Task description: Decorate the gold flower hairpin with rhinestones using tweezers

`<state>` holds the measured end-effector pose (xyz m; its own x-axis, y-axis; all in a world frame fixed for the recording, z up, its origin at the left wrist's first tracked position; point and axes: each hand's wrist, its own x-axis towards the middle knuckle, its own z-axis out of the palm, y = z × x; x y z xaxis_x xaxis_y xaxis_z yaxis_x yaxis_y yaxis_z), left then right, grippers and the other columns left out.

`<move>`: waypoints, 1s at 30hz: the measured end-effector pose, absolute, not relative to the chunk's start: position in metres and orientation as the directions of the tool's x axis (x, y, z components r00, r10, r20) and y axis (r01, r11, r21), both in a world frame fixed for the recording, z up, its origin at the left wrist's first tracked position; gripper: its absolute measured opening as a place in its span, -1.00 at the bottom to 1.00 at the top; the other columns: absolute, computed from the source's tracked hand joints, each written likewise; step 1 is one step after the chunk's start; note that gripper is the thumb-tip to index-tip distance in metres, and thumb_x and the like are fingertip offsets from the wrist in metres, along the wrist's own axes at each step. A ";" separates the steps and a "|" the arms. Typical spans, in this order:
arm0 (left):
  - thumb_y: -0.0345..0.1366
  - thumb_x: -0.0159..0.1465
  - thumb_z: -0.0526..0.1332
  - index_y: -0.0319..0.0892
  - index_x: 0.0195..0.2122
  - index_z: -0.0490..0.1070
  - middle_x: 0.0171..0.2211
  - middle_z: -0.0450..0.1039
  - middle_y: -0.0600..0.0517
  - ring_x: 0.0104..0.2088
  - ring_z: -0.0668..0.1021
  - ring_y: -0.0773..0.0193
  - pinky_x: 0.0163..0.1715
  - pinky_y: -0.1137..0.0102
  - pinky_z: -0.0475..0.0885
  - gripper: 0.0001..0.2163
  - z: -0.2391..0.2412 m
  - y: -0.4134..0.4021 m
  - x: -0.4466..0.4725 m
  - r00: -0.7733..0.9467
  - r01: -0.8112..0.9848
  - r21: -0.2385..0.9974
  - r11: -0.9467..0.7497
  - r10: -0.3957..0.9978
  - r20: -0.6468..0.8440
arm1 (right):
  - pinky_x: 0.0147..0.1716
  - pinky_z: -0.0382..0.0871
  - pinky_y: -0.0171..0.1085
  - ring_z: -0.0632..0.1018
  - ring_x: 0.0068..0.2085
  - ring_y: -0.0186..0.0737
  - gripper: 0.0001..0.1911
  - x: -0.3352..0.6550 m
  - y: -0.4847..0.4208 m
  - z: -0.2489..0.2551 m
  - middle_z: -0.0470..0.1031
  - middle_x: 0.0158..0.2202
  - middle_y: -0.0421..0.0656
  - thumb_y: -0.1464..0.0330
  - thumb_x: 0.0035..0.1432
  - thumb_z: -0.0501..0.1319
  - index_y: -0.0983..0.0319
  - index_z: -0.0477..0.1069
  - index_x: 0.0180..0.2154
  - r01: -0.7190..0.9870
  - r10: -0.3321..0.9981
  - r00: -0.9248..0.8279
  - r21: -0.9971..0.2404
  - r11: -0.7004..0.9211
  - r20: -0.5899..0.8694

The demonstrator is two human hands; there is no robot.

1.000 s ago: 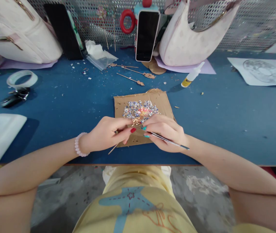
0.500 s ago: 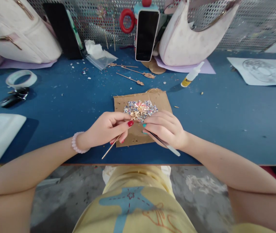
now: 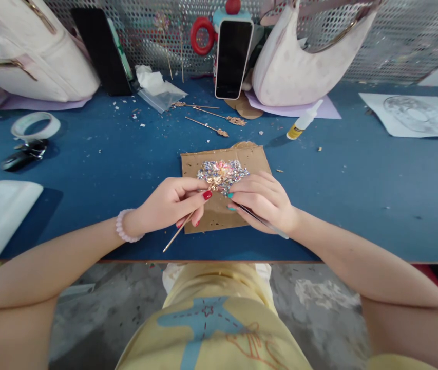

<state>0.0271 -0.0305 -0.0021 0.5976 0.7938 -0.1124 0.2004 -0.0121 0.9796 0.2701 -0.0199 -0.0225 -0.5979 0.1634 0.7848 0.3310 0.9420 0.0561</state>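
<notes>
My left hand (image 3: pixel 182 202) pinches a gold hairpin (image 3: pixel 173 240) between thumb and fingers, its thin stem slanting down toward the table's front edge. The hairpin's gold, flower-like head (image 3: pixel 214 182) lies over a heap of small glittery beads (image 3: pixel 237 169) with some pink pieces among them. The heap rests on a square of brown cardboard (image 3: pixel 222 213). My right hand (image 3: pixel 263 201) is closed around slim metal tweezers (image 3: pixel 267 224), the rear end sticking out below the palm. Fingers hide the tweezers' tips, which point at the hairpin's head.
More gold hairpins (image 3: pixel 207 126) lie behind the cardboard. A small glue bottle (image 3: pixel 303 121) stands at right, near a printed sheet (image 3: pixel 407 114). Phones (image 3: pixel 234 59), white bags (image 3: pixel 299 67) and a plastic bag (image 3: pixel 160 97) line the back. A tape roll (image 3: pixel 35 126) sits left.
The tweezers in my right hand have turned slightly, their rear end shifting a little right and up. My left hand keeps hold of the hairpin almost unmoved.
</notes>
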 end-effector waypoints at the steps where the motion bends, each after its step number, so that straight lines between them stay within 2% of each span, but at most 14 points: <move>1: -0.30 0.38 0.23 -0.16 -0.30 0.46 -0.68 0.45 0.17 -0.80 0.30 0.53 -0.79 0.65 0.23 -0.89 -0.002 -0.031 0.027 0.596 0.201 0.980 -0.012 0.795 -0.112 | -0.29 0.50 -0.23 0.62 -0.26 -0.19 -0.98 0.270 -0.020 -0.023 0.64 -0.28 -0.07 0.45 0.41 0.21 0.25 0.38 -0.13 0.333 0.166 -0.601 0.056 0.941 0.782; 15: -0.33 0.40 0.18 -0.16 -0.33 0.41 -0.68 0.44 0.18 -0.79 0.29 0.55 -0.78 0.67 0.22 -0.86 -0.003 -0.029 0.027 0.601 0.190 0.982 -0.022 0.793 -0.098 | -0.29 0.55 -0.22 0.65 -0.27 -0.22 -0.95 0.271 -0.019 -0.027 0.66 -0.27 -0.12 0.43 0.42 0.20 0.21 0.37 -0.10 0.307 0.135 -0.638 0.089 0.948 0.758; 23: -0.31 0.39 0.21 -0.18 -0.26 0.48 -0.67 0.45 0.18 -0.79 0.30 0.54 -0.79 0.66 0.23 -0.90 -0.003 -0.030 0.025 0.596 0.202 0.979 -0.012 0.795 -0.113 | -0.31 0.51 -0.22 0.62 -0.28 -0.20 -0.96 0.271 -0.019 -0.025 0.66 -0.28 -0.09 0.42 0.41 0.21 0.23 0.38 -0.11 0.341 0.155 -0.609 0.080 0.937 0.777; 27: -0.29 0.38 0.22 -0.19 -0.21 0.51 -0.68 0.44 0.18 -0.79 0.30 0.53 -0.79 0.64 0.24 -0.89 -0.003 -0.031 0.027 0.604 0.194 0.981 -0.018 0.790 -0.105 | -0.32 0.46 -0.22 0.61 -0.26 -0.19 -0.92 0.271 -0.019 -0.026 0.65 -0.26 -0.11 0.43 0.40 0.20 0.21 0.39 -0.07 0.341 0.173 -0.602 0.055 0.939 0.779; 30: -0.30 0.38 0.21 -0.21 -0.15 0.53 -0.68 0.44 0.19 -0.79 0.30 0.53 -0.78 0.65 0.25 -0.86 -0.003 -0.030 0.027 0.611 0.188 0.982 -0.022 0.785 -0.100 | -0.36 0.43 -0.23 0.59 -0.31 -0.22 -0.96 0.270 -0.019 -0.026 0.64 -0.29 -0.15 0.42 0.41 0.19 0.19 0.39 -0.11 0.359 0.175 -0.569 0.052 0.932 0.804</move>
<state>0.0268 -0.0301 -0.0030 0.6114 0.7850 -0.0998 0.1885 -0.0220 0.9818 0.2700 -0.0187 -0.0259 -0.5686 0.1748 0.8038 0.3592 0.9318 0.0515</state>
